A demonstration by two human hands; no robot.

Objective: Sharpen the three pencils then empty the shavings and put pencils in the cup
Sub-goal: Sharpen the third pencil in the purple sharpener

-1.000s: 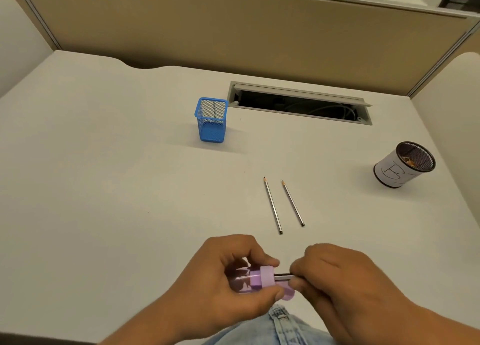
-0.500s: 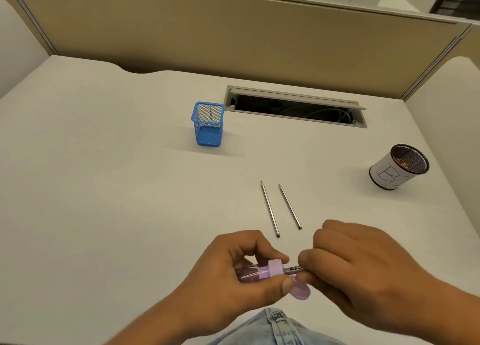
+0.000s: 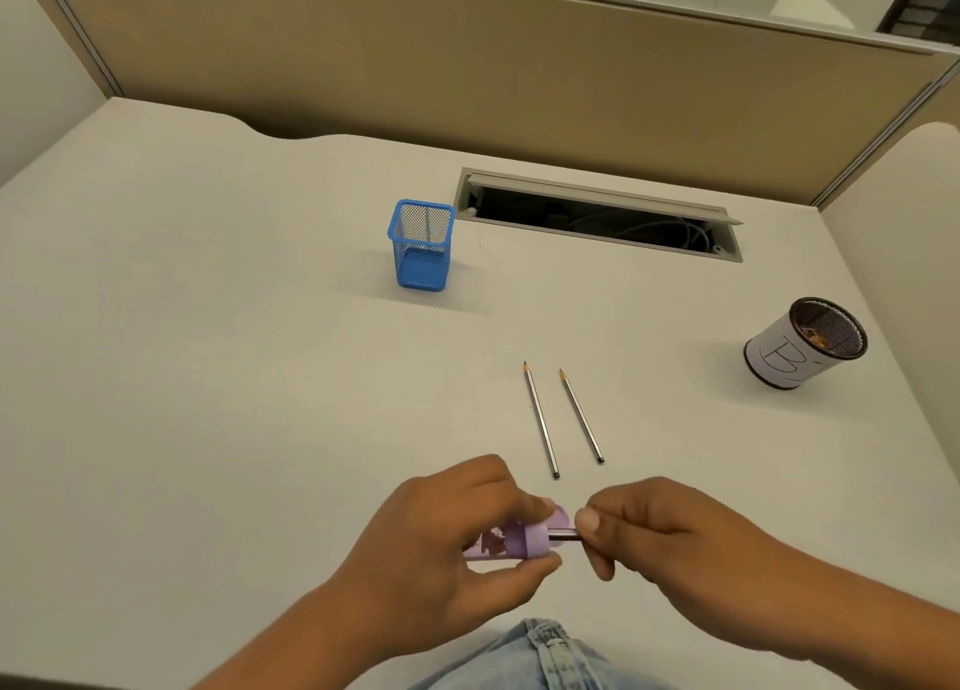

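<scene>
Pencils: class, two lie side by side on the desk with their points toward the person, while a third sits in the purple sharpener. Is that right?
Not quite. The head view shows the two pencils lying with points away from the person, toward the far side of the desk. The rest holds: a third pencil sits in the purple sharpener.

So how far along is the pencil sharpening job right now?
Two pencils lie on the desk with pointed tips, apparently sharpened. The third pencil is in the purple sharpener, left hand holding it, right hand gripping the pencil. Left: emptying shavings, putting pencils in the cup, probably the blue one.
</scene>
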